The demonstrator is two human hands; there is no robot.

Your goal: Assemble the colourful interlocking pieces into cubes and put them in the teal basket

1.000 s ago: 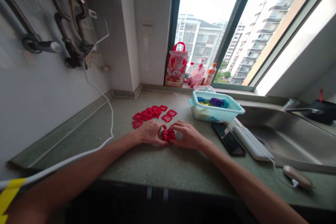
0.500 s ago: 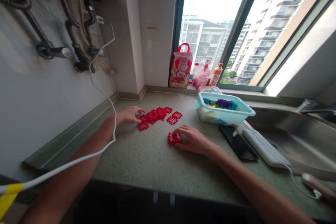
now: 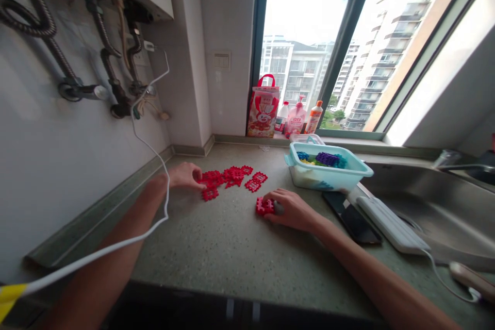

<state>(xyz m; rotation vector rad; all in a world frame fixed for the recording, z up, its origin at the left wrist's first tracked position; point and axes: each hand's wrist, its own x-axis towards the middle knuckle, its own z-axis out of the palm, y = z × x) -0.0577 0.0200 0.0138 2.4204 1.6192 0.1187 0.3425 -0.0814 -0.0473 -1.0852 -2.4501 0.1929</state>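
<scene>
So we've got a little red block sitting on the worktop, and it looks like a few toothed pieces fitted together, though the far side is hidden from us. Our right hand has it from the right, thumb near us and fingers over the far side, so that grip is closed down to about the block's width.

Just beyond it, a couple of red pieces lie flat next to each other, apart from the main pile of red pieces. Our left hand is at the left end of that pile, thumb and fingers curled with a gap between them, tips right at the edge pieces. Can't tell if that grip has hold of one.

Our read: the step in hand is picking out a loose piece while the right hand minds the block. The next move calls for a light pinch on one piece only, since the overlapping ones could drag along, plus a steady right hand.

Further out, the light blue tub holds more colored pieces, with a phone and a white power strip nearer us. Also, the white cable crosses our view of the left forearm, so it could be worth watching for snags.
</scene>
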